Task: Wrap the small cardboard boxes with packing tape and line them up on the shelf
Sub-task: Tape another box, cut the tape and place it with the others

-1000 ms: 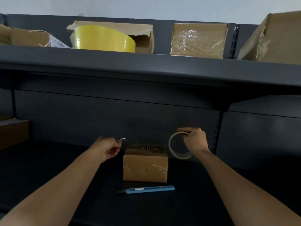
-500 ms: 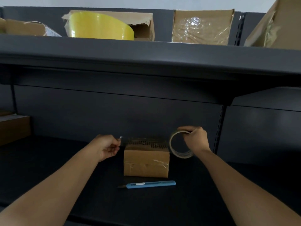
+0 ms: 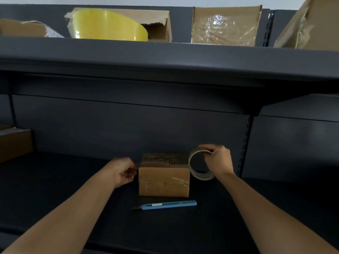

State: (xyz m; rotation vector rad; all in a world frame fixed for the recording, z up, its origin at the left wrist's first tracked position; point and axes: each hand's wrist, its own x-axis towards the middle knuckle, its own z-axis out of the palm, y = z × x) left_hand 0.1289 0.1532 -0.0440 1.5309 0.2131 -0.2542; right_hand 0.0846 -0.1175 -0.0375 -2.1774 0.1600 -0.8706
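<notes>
Dark shelf (image 3: 55, 189): box (image 3: 163, 180) between hands (image 3: 124, 171) (image 3: 219, 162)

Small taped cardboard box (image 3: 163, 180) upright on dark shelf (image 3: 55, 180), clear tape roll (image 3: 199, 165) beside it

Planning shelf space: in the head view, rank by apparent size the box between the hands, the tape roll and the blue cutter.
1. box: clearly largest.
2-3. tape roll and cutter: unsure. The cutter is longer but slim and nearer the camera; the roll is taller.
</notes>
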